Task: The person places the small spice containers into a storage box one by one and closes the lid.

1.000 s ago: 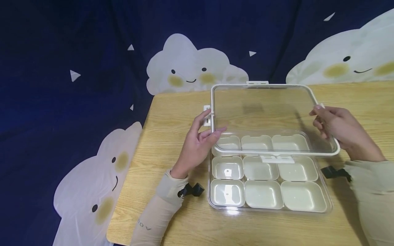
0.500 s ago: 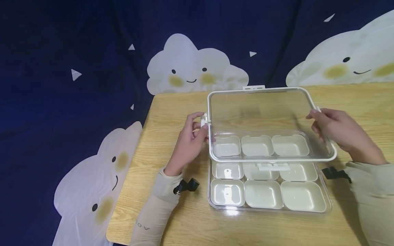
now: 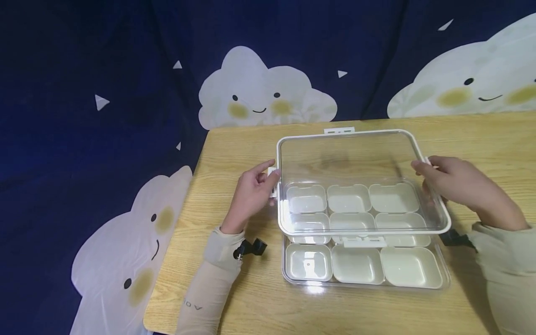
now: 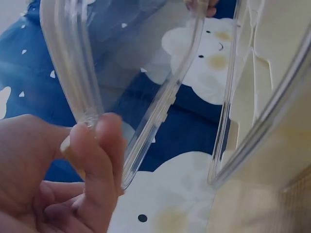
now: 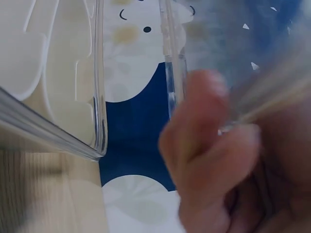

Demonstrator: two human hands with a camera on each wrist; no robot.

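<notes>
A clear lid with a white rim and white side clips is held up between both hands, above a clear box. My left hand pinches the clip at the lid's left edge between thumb and fingers. At the opposite edge my right hand grips the rim, thumb on top. In both wrist views the lid is apart from the box's rim. Several cream compartments fill the box in rows; the lid overlaps the back rows in the head view, while the front row shows uncovered.
The box stands on a wooden table, whose left edge shows. Behind hangs a dark blue curtain with smiling clouds. A small black wrist camera sticks out beside the left cuff.
The lid has come down and toward the person, slightly left, over more of the compartments. My left hand has shifted from open fingers at the lid's edge to pinching its left clip.
</notes>
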